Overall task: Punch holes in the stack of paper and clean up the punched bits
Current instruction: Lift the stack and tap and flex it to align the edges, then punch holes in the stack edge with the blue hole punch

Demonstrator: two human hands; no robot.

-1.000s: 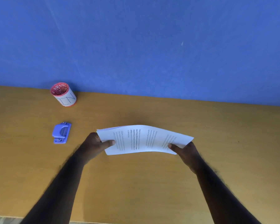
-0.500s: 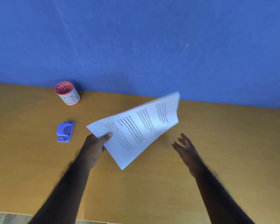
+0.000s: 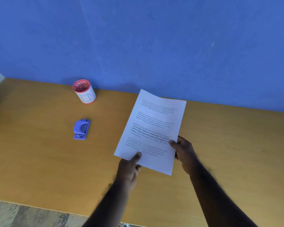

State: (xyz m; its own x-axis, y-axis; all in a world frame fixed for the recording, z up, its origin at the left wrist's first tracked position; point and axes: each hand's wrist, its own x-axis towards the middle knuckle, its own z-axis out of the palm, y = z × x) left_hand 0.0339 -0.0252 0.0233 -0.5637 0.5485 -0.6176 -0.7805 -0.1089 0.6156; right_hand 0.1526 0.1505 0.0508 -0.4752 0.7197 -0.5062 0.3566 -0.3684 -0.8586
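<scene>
Two hands hold the paper stack above the worktop: left hand pinches its near corner, right hand clamps the right edge. Risk: unsquared sheets fan beyond either grip, misaligning holes; hole punch lies well left of the left grip, unreached.

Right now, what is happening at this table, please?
A person holds a stack of paper with both hands above a wooden table. The left hand pinches the bottom-left corner and the right hand grips the right edge. The printed side faces up. A purple hole punch lies untouched on the table to the left, and a red-rimmed cup stands behind it by the blue wall. No holes are visible in the paper.
</scene>
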